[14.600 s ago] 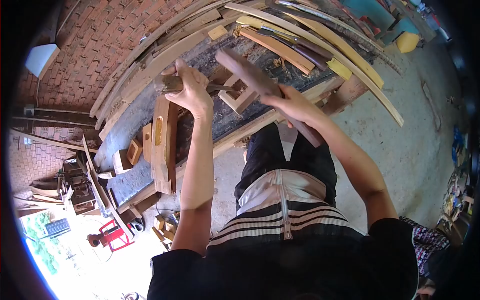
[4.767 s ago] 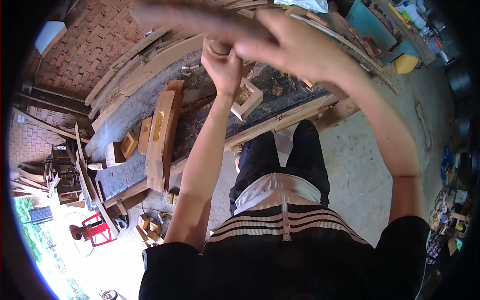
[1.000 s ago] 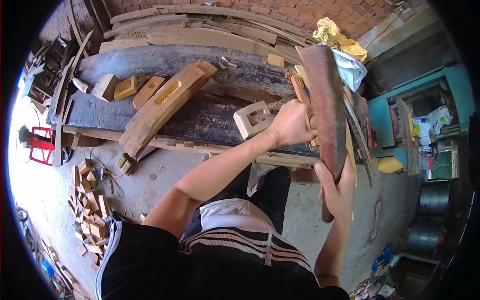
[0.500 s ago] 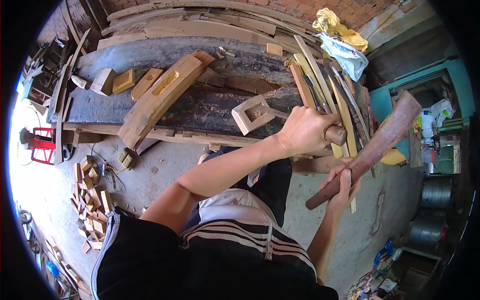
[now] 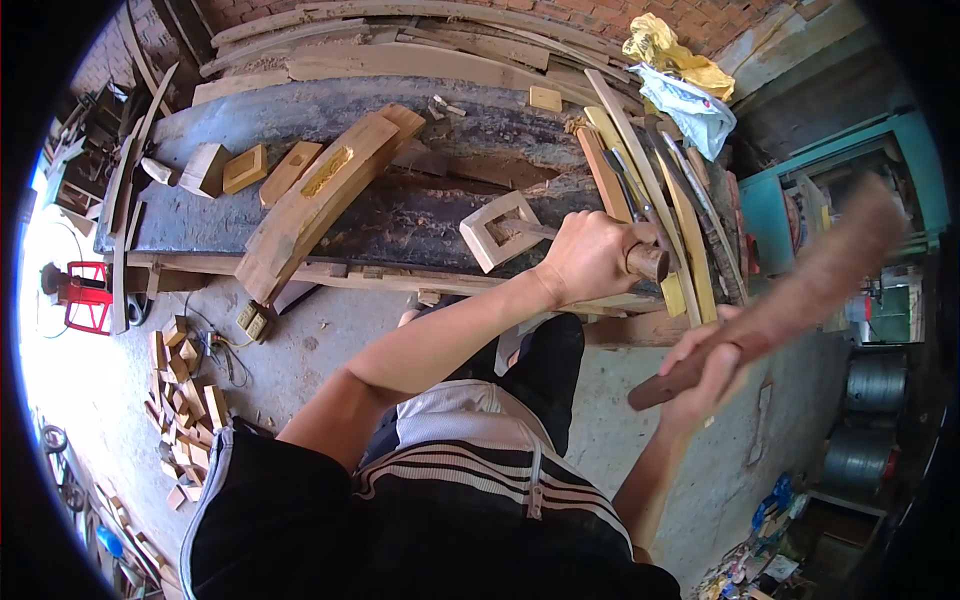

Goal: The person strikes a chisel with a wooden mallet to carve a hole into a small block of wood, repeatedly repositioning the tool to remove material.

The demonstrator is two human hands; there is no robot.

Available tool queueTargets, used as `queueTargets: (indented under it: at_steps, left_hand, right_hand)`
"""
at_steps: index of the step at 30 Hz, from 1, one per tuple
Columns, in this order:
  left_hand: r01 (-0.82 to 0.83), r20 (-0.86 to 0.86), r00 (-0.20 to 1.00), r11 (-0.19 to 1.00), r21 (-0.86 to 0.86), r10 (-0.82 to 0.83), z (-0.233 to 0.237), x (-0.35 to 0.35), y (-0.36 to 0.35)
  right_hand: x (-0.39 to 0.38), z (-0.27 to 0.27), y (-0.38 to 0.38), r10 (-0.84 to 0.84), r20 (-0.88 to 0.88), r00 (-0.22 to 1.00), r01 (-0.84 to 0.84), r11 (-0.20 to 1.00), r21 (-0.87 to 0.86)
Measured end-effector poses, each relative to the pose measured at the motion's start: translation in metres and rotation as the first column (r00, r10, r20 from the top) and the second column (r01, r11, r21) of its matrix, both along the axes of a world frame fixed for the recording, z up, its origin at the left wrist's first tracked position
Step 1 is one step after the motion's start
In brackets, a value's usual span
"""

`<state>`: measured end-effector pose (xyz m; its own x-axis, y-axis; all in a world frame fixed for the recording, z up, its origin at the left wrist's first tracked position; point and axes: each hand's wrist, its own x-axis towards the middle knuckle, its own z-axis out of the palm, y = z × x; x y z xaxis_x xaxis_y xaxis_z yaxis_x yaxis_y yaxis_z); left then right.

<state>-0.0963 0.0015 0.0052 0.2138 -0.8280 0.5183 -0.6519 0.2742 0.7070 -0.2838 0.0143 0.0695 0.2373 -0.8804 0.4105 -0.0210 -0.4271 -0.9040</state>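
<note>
My left hand (image 5: 592, 258) is wrapped round the wooden handle of a chisel (image 5: 649, 263). The chisel's blade reaches left into the recess of a small pale wooden block (image 5: 482, 248) on the dark workbench (image 5: 400, 228). Out to the right, my right hand (image 5: 708, 384) grips the narrow end of a wooden club (image 5: 790, 302). The club's thick end is smeared by motion and points up and right, apart from the chisel handle. A long beam (image 5: 312, 205) with a cut mortise lies left of the block.
Several smaller blocks, one a hollowed block (image 5: 245, 170), line the bench's left side. Wood strips and tools, among them a long strip (image 5: 630, 135), lie at the right end beside a white plastic bag (image 5: 692, 112). Offcuts (image 5: 185, 400) are heaped on the floor at left.
My right hand has swung the club outward to the right, its thick end farther from the chisel. My left hand and the chisel have shifted slightly left; the block has barely moved.
</note>
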Motion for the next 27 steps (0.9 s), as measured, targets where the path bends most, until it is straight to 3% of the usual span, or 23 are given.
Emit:
queueTargets:
  at_steps: [3, 5, 6, 7, 9, 11, 12, 13, 15, 18, 19, 21, 22, 23, 24, 25, 27]
  left_hand:
    - [0.010, -0.085, 0.996, 0.997, -0.074, -0.017, 0.000, 0.002, 0.001]
    - [-0.001, -0.082, 0.997, 0.998, -0.062, -0.004, -0.001, 0.003, 0.000]
    - [-0.008, -0.083, 0.997, 0.999, -0.051, 0.004, -0.002, 0.002, 0.000]
    - [-0.003, -0.084, 0.996, 0.998, -0.055, -0.002, -0.005, 0.003, -0.001]
    - [-0.018, 0.089, 0.996, 1.000, 0.025, 0.016, -0.012, 0.008, -0.003]
    - [-0.020, 0.056, 0.998, 1.000, 0.011, 0.019, -0.016, 0.006, -0.006]
    - [-0.027, 0.023, 0.999, 1.000, -0.009, 0.027, -0.011, 0.004, -0.003]
    - [-0.029, -0.006, 1.000, 0.999, -0.036, 0.028, -0.007, 0.003, -0.003]
    - [-0.011, -0.037, 0.999, 0.999, -0.047, 0.009, -0.007, 0.000, -0.006]
    - [-0.049, -0.138, 0.990, 0.992, -0.117, 0.032, -0.008, -0.002, -0.006]
    - [-0.052, -0.079, 0.996, 0.996, -0.077, 0.046, -0.010, 0.001, -0.005]
    - [-0.089, 0.038, 0.995, 0.996, 0.000, 0.089, -0.008, 0.010, -0.005]
    - [-0.084, -0.048, 0.996, 0.989, -0.121, 0.078, -0.005, 0.011, -0.007]
    - [-0.080, -0.051, 0.996, 0.991, -0.109, 0.074, -0.003, 0.010, -0.009]
    - [-0.102, -0.190, 0.979, 0.986, -0.135, 0.075, 0.008, 0.009, -0.010]
    - [-0.126, -0.325, 0.943, 0.979, -0.162, 0.068, 0.018, 0.008, -0.011]
    - [-0.120, -0.289, 0.955, 0.979, -0.167, 0.068, 0.026, 0.005, -0.012]
  right_hand:
    - [0.010, 0.023, 0.002, -0.013, 0.097, 0.995, 0.026, 0.990, -0.136]
    - [0.008, 0.015, 0.003, 0.068, 0.097, 0.993, -0.053, 0.987, -0.151]
    - [0.012, 0.007, 0.002, 0.075, -0.214, 0.974, -0.090, 0.994, -0.059]
    - [0.013, 0.004, 0.003, 0.098, -0.503, 0.859, -0.091, 0.995, 0.040]
    - [0.010, 0.005, 0.007, 0.113, -0.438, 0.892, -0.071, 0.991, 0.111]
    - [-0.001, 0.003, 0.009, 0.084, -0.406, 0.910, -0.068, 0.996, 0.053]
    - [0.000, 0.013, 0.017, 0.092, -0.301, 0.949, -0.049, 0.988, 0.148]
    - [0.001, 0.011, 0.018, 0.089, -0.302, 0.949, -0.043, 0.987, 0.155]
    - [0.004, 0.008, 0.013, 0.097, -0.112, 0.989, -0.098, 0.995, -0.003]
    - [0.006, -0.003, 0.006, 0.099, -0.357, 0.929, -0.093, 0.995, 0.035]
    - [0.008, -0.010, 0.002, 0.122, -0.480, 0.869, -0.113, 0.992, 0.047]
    - [0.002, -0.016, 0.000, 0.157, -0.459, 0.875, -0.169, 0.986, 0.017]
    - [0.001, -0.013, 0.006, 0.178, -0.320, 0.931, -0.139, 0.980, 0.139]
    - [-0.001, -0.009, 0.012, 0.167, -0.177, 0.970, -0.117, 0.958, 0.263]
    - [0.003, -0.005, 0.012, 0.122, -0.229, 0.966, -0.088, 0.984, 0.155]
    - [0.001, -0.004, 0.009, 0.111, -0.231, 0.967, -0.077, 0.985, 0.152]
    - [-0.004, -0.002, 0.001, 0.099, -0.201, 0.975, -0.071, 0.988, 0.139]
